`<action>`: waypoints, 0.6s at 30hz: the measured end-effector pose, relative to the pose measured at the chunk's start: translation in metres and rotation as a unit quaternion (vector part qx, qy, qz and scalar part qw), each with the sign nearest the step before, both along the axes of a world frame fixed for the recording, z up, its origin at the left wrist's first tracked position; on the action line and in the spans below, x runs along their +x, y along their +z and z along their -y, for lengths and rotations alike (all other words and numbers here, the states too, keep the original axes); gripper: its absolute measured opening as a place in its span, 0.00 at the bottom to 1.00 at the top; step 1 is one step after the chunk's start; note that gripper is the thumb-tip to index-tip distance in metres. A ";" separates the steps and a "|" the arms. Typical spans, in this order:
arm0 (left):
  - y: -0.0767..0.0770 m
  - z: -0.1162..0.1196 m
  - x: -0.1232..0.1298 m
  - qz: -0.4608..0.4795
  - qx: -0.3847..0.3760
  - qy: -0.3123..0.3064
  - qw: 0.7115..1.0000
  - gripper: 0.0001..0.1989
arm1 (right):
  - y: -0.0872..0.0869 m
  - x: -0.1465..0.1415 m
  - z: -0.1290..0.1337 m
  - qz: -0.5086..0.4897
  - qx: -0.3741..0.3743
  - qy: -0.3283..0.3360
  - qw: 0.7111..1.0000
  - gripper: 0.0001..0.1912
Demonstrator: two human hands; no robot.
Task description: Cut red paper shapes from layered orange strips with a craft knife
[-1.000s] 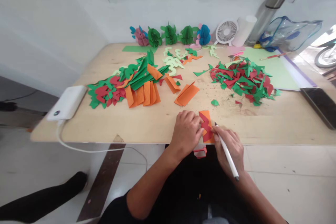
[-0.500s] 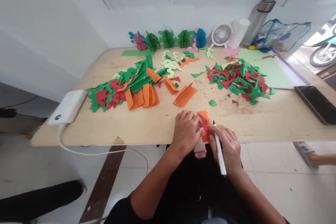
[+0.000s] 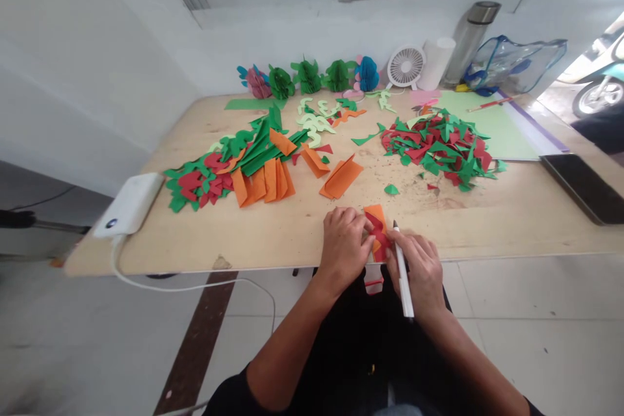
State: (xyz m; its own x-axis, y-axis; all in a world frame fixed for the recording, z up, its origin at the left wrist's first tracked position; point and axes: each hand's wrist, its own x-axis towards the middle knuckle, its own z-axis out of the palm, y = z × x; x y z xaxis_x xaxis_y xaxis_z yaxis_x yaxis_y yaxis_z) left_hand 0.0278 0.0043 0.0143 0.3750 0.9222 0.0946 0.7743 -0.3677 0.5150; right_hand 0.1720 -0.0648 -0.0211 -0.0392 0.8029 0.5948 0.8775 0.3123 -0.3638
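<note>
At the table's front edge a red paper cut-out [image 3: 379, 231] lies over a folded orange paper strip [image 3: 375, 210]. My left hand [image 3: 343, 242] has its fingers curled, with thumb and fingertips pressing the left side of both papers. My right hand [image 3: 422, 273] is closed around a white pen [image 3: 403, 279], its dark tip pointing up and away from me. The fingertips of that hand also touch the right edge of the red cut-out. Beyond my left hand lies another folded orange paper [image 3: 342, 177].
Folded orange papers [image 3: 277, 181] and green and red cut-outs [image 3: 199, 179] cover the left side. A scrap pile [image 3: 441, 146] sits right, near a phone [image 3: 585, 188]. Paper figures [image 3: 308, 76], a small fan [image 3: 406, 67] and a bottle [image 3: 470, 45] line the wall. A power bank [image 3: 131, 203] trails a cable.
The camera view has shifted slightly. Both hands keep nearly the same pose on the papers, and the pen stays in my right hand.
</note>
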 end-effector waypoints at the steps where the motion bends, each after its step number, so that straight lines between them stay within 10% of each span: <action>1: -0.001 0.001 0.000 0.004 0.004 -0.001 1.000 0.05 | -0.001 0.000 0.000 -0.001 0.000 0.000 1.000 0.13; 18: 0.019 -0.035 0.000 -0.133 -0.009 -0.096 0.986 0.03 | -0.004 -0.002 0.002 0.014 -0.001 -0.009 1.000 0.12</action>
